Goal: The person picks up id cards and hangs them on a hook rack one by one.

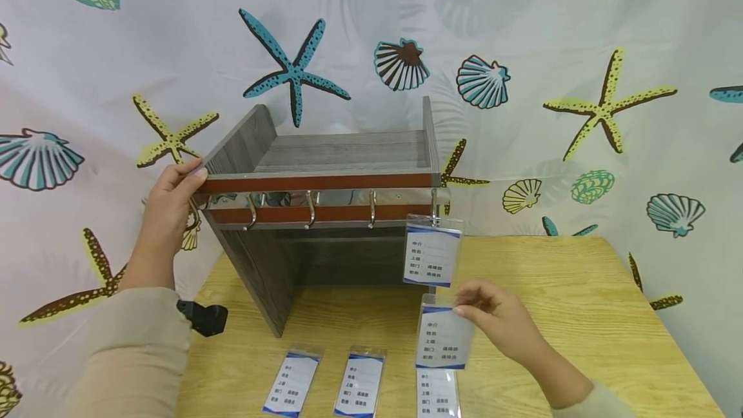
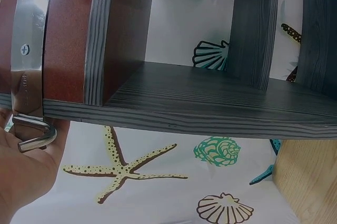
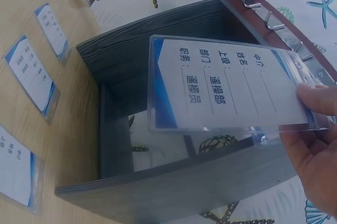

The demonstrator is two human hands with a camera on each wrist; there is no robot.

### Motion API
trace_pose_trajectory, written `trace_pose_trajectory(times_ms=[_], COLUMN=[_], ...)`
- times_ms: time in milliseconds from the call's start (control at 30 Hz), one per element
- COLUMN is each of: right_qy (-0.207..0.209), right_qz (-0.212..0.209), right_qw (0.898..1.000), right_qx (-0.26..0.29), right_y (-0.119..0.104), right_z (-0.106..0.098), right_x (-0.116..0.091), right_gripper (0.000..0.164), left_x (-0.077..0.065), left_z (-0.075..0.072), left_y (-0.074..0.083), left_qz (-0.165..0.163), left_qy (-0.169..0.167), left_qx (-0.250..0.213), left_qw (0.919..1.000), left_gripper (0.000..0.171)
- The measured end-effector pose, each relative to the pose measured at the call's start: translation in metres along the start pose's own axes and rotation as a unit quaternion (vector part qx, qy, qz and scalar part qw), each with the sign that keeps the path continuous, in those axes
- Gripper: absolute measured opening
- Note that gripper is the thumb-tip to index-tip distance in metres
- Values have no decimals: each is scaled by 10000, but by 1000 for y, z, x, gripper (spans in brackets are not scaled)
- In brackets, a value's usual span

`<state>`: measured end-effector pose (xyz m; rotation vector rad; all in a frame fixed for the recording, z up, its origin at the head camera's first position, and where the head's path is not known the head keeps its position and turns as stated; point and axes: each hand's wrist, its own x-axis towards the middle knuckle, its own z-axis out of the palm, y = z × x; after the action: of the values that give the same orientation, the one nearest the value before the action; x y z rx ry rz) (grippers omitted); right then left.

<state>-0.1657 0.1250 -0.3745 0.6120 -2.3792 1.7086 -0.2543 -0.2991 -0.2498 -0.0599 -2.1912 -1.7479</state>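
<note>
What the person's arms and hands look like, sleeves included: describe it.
The left hand and right hand wear no gloves. The left sleeve and right sleeve are plain light beige, ending short of the hands.

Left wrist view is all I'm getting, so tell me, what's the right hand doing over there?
Observer: The right hand pinches a badge near its top edge.
Operator: Okay, and is any badge hanging on the rack?
Observer: Yes, a hanging badge is on the hook at the right end of the rack, seen from the head view.
Operator: Any more of them lying around?
Observer: Three more badges lie on the table in front of the rack.
</note>
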Motion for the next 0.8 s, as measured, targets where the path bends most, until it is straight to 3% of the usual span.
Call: trace_pose_trajectory(times_ms=[333, 600, 800], right_qy=[77, 103, 90], right_qz=[-644, -992, -993], right_qw=[9979, 9950, 9950], right_qx=[42, 24, 105], right_y=[-18, -28, -33], right_z=[5, 11, 16], right_x=[17, 32, 41], right_gripper=[12, 12, 12], left_x=[0, 0, 0], left_z=[0, 0, -3], left_y=[1, 3, 2], left_qz=[50, 7, -121], left_qy=[-47, -166, -192], left_qx=[-175, 499, 492], left_qw=[9998, 9986, 9985], left_gripper=[46, 54, 54])
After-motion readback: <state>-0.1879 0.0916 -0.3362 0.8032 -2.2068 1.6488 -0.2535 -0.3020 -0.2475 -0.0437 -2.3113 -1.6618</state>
